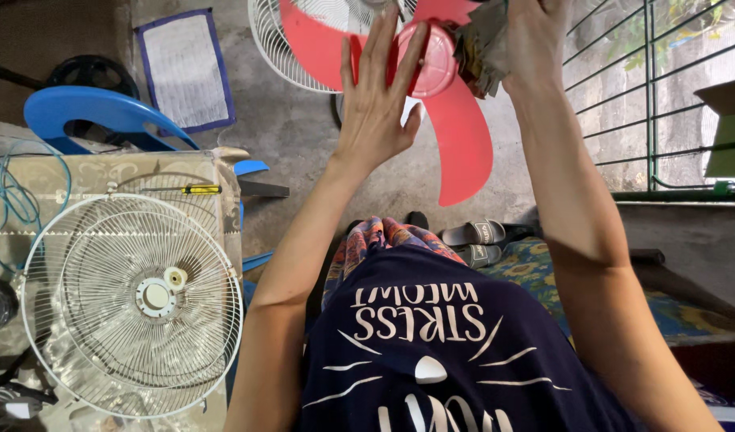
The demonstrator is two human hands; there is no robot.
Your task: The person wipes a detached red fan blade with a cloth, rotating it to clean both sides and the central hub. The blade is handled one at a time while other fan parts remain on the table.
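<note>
A red plastic fan blade [462, 136] with a round hub [436, 58] is held up in front of me, over a white rear fan guard [281, 48]. My left hand [378, 100] lies flat with fingers spread against the hub and blade, steadying them. My right hand [534, 36] is closed around a crumpled grey-brown cloth [479, 50] that presses against the right side of the hub. Part of the right hand is cut off by the top edge.
A white front fan grille [133, 302] lies on a patterned table at the left, beside a yellow-handled screwdriver [198, 190] and a blue cable [15, 200]. A blue plastic chair [95, 112], a mat [185, 68], grey sandals [475, 234] and a green metal grate [651, 96] surround me.
</note>
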